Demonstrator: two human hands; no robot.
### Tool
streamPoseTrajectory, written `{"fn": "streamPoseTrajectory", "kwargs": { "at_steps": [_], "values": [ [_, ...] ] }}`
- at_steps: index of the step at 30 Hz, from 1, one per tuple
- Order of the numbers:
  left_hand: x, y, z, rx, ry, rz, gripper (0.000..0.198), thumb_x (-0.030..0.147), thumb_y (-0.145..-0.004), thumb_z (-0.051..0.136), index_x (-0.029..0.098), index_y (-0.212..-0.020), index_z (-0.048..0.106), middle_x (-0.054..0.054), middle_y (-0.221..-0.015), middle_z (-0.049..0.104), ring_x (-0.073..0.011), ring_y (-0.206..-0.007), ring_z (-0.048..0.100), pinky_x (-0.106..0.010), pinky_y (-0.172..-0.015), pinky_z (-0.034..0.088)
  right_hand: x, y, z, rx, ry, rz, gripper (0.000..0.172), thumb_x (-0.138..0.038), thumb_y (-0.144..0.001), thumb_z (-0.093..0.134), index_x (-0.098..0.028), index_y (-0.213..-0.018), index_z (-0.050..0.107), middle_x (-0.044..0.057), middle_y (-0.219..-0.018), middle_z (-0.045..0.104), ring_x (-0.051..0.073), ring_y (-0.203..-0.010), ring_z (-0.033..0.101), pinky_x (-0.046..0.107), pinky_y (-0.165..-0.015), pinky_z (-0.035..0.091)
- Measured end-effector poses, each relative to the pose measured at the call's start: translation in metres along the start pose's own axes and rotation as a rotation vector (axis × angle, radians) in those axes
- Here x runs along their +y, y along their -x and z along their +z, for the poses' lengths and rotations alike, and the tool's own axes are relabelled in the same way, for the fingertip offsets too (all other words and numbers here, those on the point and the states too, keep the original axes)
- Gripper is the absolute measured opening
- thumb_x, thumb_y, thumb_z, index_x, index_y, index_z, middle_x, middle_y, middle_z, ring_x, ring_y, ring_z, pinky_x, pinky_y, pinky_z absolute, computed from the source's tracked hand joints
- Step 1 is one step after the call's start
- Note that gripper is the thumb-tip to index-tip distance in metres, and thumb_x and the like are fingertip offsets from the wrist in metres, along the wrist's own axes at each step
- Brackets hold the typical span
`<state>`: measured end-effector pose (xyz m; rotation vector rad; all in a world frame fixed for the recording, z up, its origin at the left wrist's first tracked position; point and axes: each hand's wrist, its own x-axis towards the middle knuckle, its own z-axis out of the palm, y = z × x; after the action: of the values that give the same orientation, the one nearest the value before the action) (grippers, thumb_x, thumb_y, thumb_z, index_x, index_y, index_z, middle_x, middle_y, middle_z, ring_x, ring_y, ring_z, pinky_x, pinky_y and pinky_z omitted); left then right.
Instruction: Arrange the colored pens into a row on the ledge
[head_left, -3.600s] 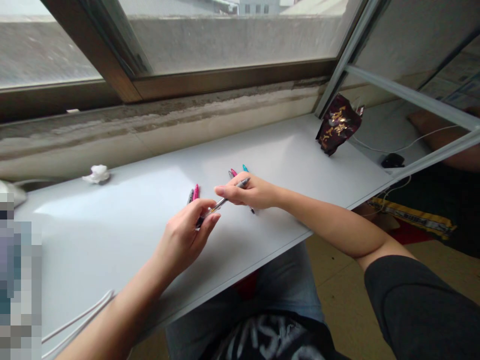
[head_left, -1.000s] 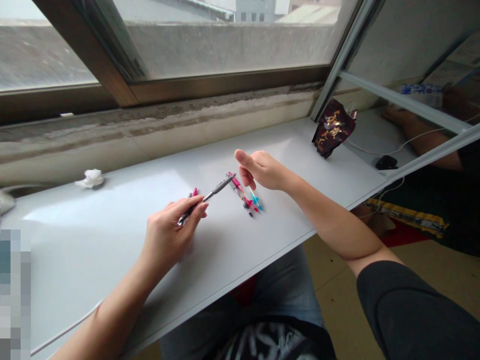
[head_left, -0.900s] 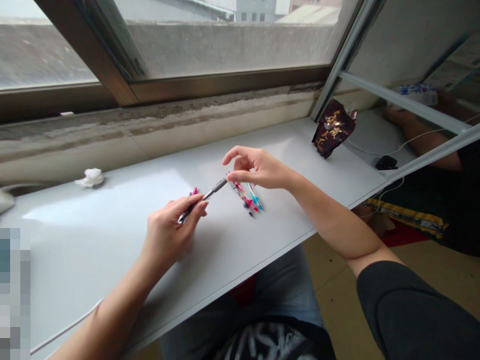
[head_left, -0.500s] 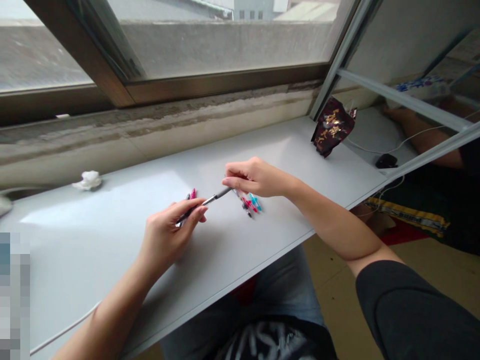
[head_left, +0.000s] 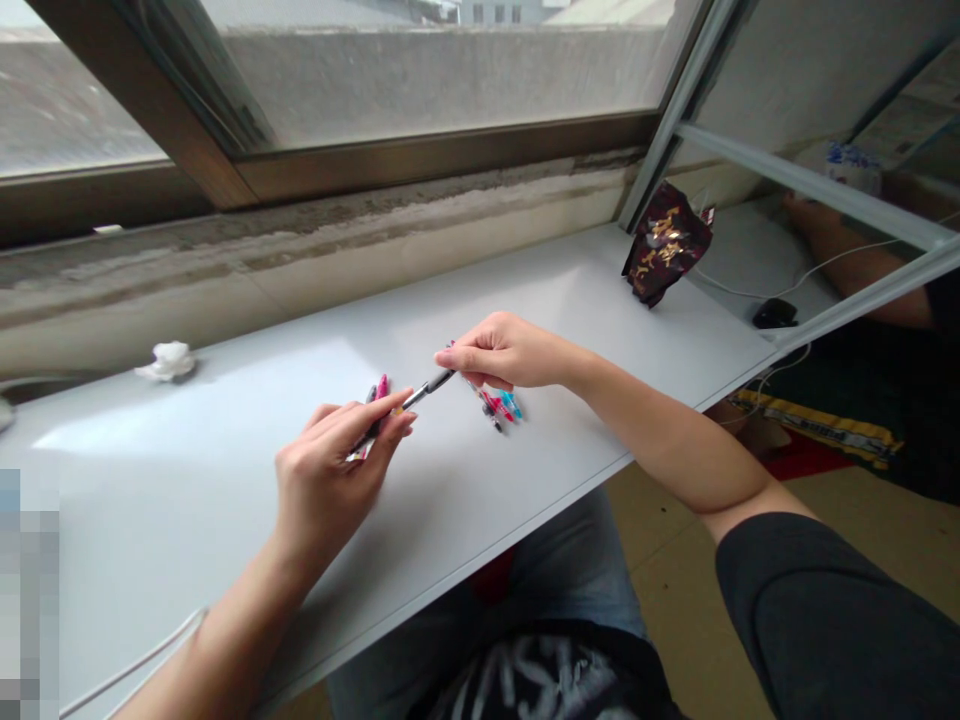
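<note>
Grey ballpoint pen [head_left: 427, 389] pinched by left hand [head_left: 330, 470] and right hand [head_left: 510, 352], coloured pens [head_left: 499, 405] laid beside right hand on white shelf [head_left: 525, 270]

A long white board [head_left: 570, 285] ran along beneath a wide window, its front edge dropping toward a tan tiled floor [head_left: 675, 590]. Behind it rose a rough concrete wall [head_left: 322, 245], streaked with grey and brown stains. Above that sat the window's dark brown frame [head_left: 442, 150], with glass [head_left: 442, 85] looking onto a grey concrete parapet [head_left: 442, 75] and a pale building [head_left: 495, 12] beyond. To the right, an open window leaf with a slim aluminium frame [head_left: 810, 175] angled into the room. Soft, overcast daylight came through the glass and left a pale glare on the board [head_left: 195, 425].
</note>
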<state>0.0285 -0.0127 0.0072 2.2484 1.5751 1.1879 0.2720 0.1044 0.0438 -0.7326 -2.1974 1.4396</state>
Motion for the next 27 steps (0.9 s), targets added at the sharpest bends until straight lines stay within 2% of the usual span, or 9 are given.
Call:
{"fn": "streamPoseTrajectory", "kwargs": {
  "at_steps": [2,4,7,11,14,16,20,24,27],
  "values": [
    [0.001,0.0,0.001,-0.047,0.039,0.096,0.042,0.028,-0.104,0.071,0.028,-0.145,0.068,-0.004,-0.098,0.082,-0.0203,-0.088,0.075,-0.035,-0.085,0.061,0.002,-0.001,-0.001,0.039,-0.104,0.051,0.055,-0.06,-0.099,0.068,-0.017,-0.067,0.06,-0.006,-0.043,0.051,0.007,-0.04,0.044,0.023,-0.046,0.034],
    [0.002,0.0,0.002,-0.155,0.111,0.244,0.053,0.023,-0.102,0.074,0.029,-0.152,0.061,-0.005,-0.106,0.079,-0.0201,-0.094,0.075,-0.034,-0.089,0.06,0.004,-0.003,-0.002,0.118,-0.168,0.064,0.049,-0.056,-0.095,0.075,-0.016,-0.069,0.064,-0.004,-0.048,0.058,0.007,-0.042,0.047,0.022,-0.044,0.034],
    [0.006,-0.002,0.004,-0.31,0.196,0.4,0.037,0.016,-0.101,0.073,0.027,-0.137,0.07,-0.005,-0.102,0.075,-0.0193,-0.092,0.07,-0.033,-0.086,0.058,0.004,-0.005,0.0,0.16,-0.21,0.07,0.047,-0.052,-0.089,0.081,-0.014,-0.066,0.065,-0.001,-0.052,0.064,0.007,-0.046,0.051,0.02,-0.047,0.038],
    [0.013,-0.004,0.002,-0.442,0.3,0.371,0.019,0.013,-0.102,0.07,0.025,-0.117,0.073,-0.003,-0.094,0.073,-0.0193,-0.091,0.066,-0.033,-0.085,0.055,0.003,-0.007,0.006,0.085,-0.23,0.095,0.047,-0.051,-0.086,0.084,-0.015,-0.063,0.063,-0.001,-0.05,0.063,0.006,-0.045,0.048,0.02,-0.047,0.037],
    [0.014,-0.003,0.002,-0.536,0.308,0.328,0.023,0.02,-0.101,0.074,0.025,-0.123,0.071,-0.004,-0.099,0.073,-0.0205,-0.093,0.066,-0.032,-0.084,0.055,0.001,-0.007,0.011,0.076,-0.243,0.111,0.05,-0.051,-0.085,0.085,-0.015,-0.061,0.06,-0.002,-0.049,0.062,0.005,-0.045,0.047,0.02,-0.047,0.035],
    [0.013,-0.001,0.004,-0.545,0.287,0.335,0.021,0.02,-0.102,0.072,0.025,-0.123,0.071,-0.003,-0.097,0.072,-0.0199,-0.091,0.065,-0.031,-0.08,0.054,0.001,-0.007,0.012,0.08,-0.251,0.113,0.05,-0.051,-0.085,0.085,-0.016,-0.062,0.059,-0.002,-0.05,0.062,0.005,-0.046,0.047,0.02,-0.046,0.034],
    [0.01,0.003,0.009,-0.489,0.236,0.369,0.015,0.015,-0.107,0.063,0.024,-0.114,0.071,-0.002,-0.093,0.073,-0.0181,-0.087,0.066,-0.029,-0.078,0.053,0.001,-0.006,0.014,0.084,-0.241,0.1,0.05,-0.051,-0.085,0.086,-0.016,-0.063,0.057,-0.001,-0.052,0.063,0.006,-0.047,0.049,0.02,-0.047,0.036],
    [0.009,0.005,0.011,-0.465,0.211,0.346,0.016,0.019,-0.106,0.067,0.024,-0.121,0.071,-0.004,-0.097,0.075,-0.0191,-0.088,0.068,-0.03,-0.078,0.054,0.002,-0.006,0.014,0.086,-0.234,0.103,0.052,-0.053,-0.086,0.085,-0.017,-0.063,0.057,-0.002,-0.052,0.063,0.006,-0.047,0.049,0.02,-0.047,0.036],
    [0.009,0.005,0.012,-0.468,0.207,0.338,0.014,0.017,-0.106,0.065,0.024,-0.116,0.071,-0.004,-0.096,0.075,-0.0191,-0.089,0.068,-0.03,-0.078,0.053,0.003,-0.007,0.014,0.09,-0.218,0.104,0.051,-0.053,-0.087,0.084,-0.017,-0.064,0.057,-0.002,-0.053,0.064,0.006,-0.047,0.05,0.021,-0.048,0.037]
  ]
}}
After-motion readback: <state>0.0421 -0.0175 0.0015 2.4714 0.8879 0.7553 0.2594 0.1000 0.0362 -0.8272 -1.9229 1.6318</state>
